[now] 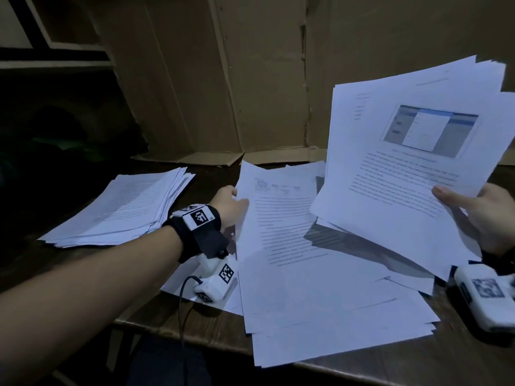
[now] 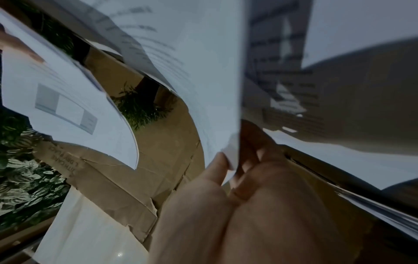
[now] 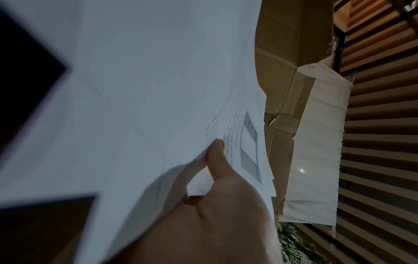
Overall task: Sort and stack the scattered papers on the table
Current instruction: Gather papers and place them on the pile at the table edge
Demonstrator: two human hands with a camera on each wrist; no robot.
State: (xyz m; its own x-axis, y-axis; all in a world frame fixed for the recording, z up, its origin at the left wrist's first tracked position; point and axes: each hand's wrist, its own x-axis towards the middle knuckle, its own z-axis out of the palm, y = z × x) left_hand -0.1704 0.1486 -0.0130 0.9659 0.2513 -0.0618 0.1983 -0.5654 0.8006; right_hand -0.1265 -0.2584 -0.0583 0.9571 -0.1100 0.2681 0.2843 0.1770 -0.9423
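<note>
Right hand [image 1: 486,218] fingers clamp a fanned bunch of white printed sheets [image 1: 412,151] up off the dark worktop [image 1: 418,369], prob to collect; left hand [image 1: 230,207] pinches next loose white sheet [image 1: 267,218] w/ thumb.

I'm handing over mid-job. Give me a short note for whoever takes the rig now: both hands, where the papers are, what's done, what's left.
Left hand: pinches the far left edge of a text sheet, lifting it off the scattered pile.
Right hand: holds a fanned bundle in the air, thumb on top; the top page shows a screenshot.
Done: a rough stack lies on the table's left side, edges uneven.
Left: gather the many loose sheets at centre, add the bundle and the lifted sheet, square up the stack.
</note>
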